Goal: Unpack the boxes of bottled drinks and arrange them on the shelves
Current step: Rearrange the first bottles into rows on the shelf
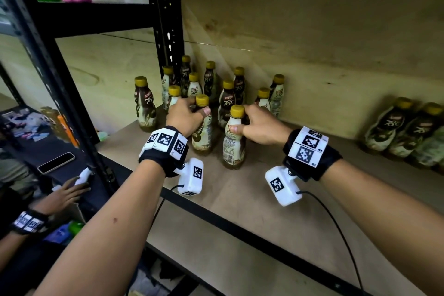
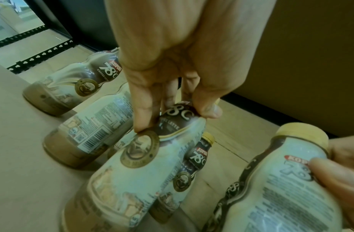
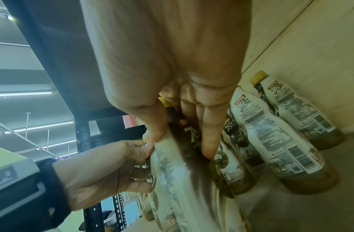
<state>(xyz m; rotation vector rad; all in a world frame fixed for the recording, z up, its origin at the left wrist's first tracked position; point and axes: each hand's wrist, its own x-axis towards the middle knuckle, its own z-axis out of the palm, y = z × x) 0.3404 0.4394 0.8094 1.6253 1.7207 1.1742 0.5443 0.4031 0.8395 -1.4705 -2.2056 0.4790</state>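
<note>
Two coffee bottles with yellow caps stand at the front of a cluster on the wooden shelf (image 1: 240, 197). My left hand (image 1: 187, 115) grips the left bottle (image 1: 201, 132) around its shoulder, thumb on one side and fingers on the other; the left wrist view shows the same bottle (image 2: 144, 169) pinched in my left hand (image 2: 172, 113). My right hand (image 1: 254, 125) holds the right bottle (image 1: 234, 142) just under its cap. In the right wrist view this bottle (image 3: 178, 180) is blurred under my right hand (image 3: 182, 141).
Several more bottles (image 1: 228, 94) stand behind against the back board, one (image 1: 144, 106) apart at the left, others (image 1: 406, 132) at the far right. A black upright post (image 1: 168, 31) splits the shelving. Another person's hand (image 1: 69, 192) and a phone (image 1: 56, 162) are at the lower left.
</note>
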